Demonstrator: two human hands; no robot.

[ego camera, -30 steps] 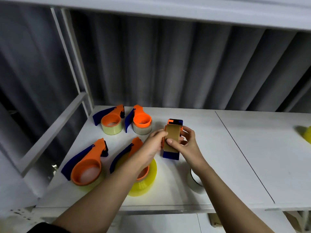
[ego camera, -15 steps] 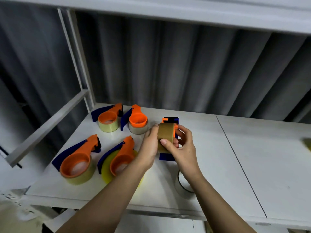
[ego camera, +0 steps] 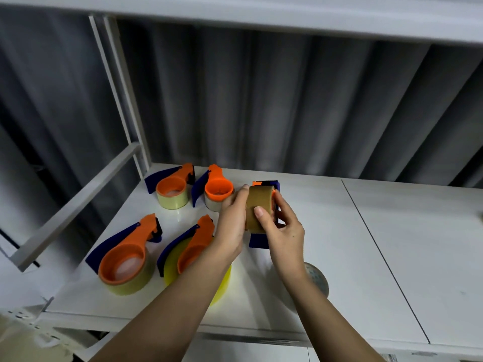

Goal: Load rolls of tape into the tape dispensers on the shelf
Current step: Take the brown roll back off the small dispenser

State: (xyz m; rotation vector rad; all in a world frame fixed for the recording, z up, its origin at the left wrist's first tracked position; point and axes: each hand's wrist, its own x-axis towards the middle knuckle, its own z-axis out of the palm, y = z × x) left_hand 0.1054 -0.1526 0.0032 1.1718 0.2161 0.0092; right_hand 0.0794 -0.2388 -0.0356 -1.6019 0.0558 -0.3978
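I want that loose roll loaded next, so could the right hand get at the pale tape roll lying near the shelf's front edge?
Probably not yet: the right hand pinches the brown tape roll, and its own forearm crosses over the pale tape roll. Once freed, nothing else seems to block it.

head view, downward onto shelf [ego camera: 339,231]

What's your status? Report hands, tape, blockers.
Left hand and right hand both grip brown roll, half on dispenser. Four loaded dispensers left. Spare roll under right wrist. Nothing blocking.
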